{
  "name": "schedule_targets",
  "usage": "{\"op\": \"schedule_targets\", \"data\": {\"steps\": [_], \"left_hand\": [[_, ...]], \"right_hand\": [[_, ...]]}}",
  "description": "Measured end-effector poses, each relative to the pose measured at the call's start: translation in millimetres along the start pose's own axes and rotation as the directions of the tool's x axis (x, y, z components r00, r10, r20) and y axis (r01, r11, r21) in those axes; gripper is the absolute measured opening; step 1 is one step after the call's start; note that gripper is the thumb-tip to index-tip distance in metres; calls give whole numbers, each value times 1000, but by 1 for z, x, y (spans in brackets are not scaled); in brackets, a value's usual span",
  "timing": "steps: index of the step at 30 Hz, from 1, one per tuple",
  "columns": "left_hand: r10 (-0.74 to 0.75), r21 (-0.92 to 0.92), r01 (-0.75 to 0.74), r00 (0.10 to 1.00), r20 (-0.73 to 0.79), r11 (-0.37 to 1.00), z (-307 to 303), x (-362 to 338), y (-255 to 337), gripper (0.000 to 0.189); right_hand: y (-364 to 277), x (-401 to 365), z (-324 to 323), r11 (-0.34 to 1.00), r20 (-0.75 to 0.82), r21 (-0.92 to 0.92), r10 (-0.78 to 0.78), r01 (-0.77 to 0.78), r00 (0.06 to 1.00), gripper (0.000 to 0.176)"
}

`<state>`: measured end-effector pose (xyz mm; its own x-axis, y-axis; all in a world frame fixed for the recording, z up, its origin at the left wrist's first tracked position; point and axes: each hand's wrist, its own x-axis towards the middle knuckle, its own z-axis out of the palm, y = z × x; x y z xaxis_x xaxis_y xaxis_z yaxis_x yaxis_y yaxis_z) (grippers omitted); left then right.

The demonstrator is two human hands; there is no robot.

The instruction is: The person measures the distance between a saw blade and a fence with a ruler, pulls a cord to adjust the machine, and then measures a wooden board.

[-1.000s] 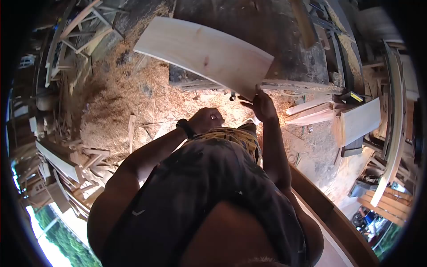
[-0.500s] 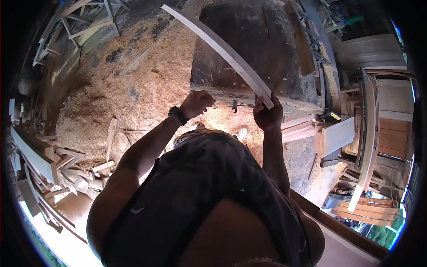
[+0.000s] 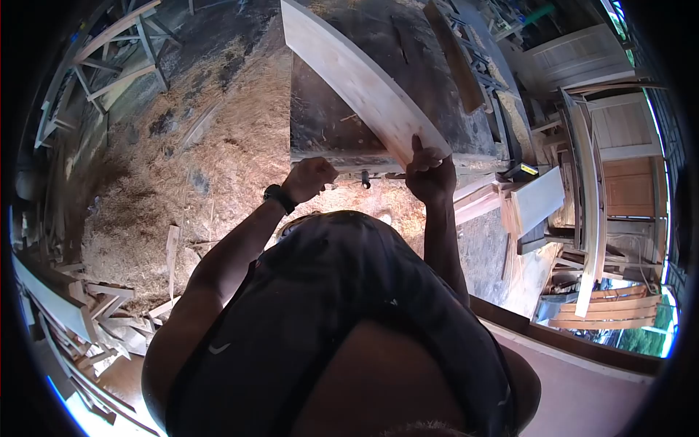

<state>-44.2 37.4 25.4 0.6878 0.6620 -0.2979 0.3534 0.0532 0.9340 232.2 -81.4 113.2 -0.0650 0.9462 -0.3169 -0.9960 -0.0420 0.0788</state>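
Right now the right hand (image 3: 429, 175) pinches the near end of a long pale board (image 3: 357, 80). The thumb is up on the flat face and the other fingers wrap under the end. From that hand the board runs away toward 11 o'clock, tilted, over a dark bench (image 3: 331, 120). I cannot tell if its far end touches the bench.

The left hand (image 3: 309, 178) sits at 9 o'clock from the right hand, near the front edge of the bench. It is curled into a fist. I cannot tell if anything is inside it. A dark watch (image 3: 275, 195) is on that wrist.

Sawdust (image 3: 218, 146) covers the floor at 9 o'clock from the bench. A short plank (image 3: 539, 200) leans at 3 o'clock from the right hand. Wood scraps (image 3: 95, 298) lie in a pile at 8 o'clock.

The step looks like turning the board and laying it flat on the bench. One hand at one end is a weak hold for such a long board, so it could twist or tip. I think it goes best if the left hand opens and helps from under the board, further up. Lower it slowly, with the far end down first. Fingers should stay out from under the edge as it lands.
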Motion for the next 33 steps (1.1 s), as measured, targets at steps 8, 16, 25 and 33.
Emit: {"op": "schedule_targets", "data": {"steps": [8, 16, 25, 33], "left_hand": [[74, 5, -74, 997, -9, 997, -12, -1, -3, 25], [-16, -245, -16, 992, -129, 969, -48, 21, 8, 25], [779, 739, -348, 507, -370, 577, -47, 41, 45, 58], [676, 617, -380, 642, -360, 689, -36, 47, 55, 85]], "right_hand": [[13, -1, -1, 999, 25, -48, -23, 24, 999, 57], [31, -10, -15, 995, -16, -93, 34, -35, 999, 59], [44, -29, -28, 974, -31, -218, -77, 69, 997, 31], [39, -47, -30, 952, -154, -283, -168, 119, 974, 29]]}}
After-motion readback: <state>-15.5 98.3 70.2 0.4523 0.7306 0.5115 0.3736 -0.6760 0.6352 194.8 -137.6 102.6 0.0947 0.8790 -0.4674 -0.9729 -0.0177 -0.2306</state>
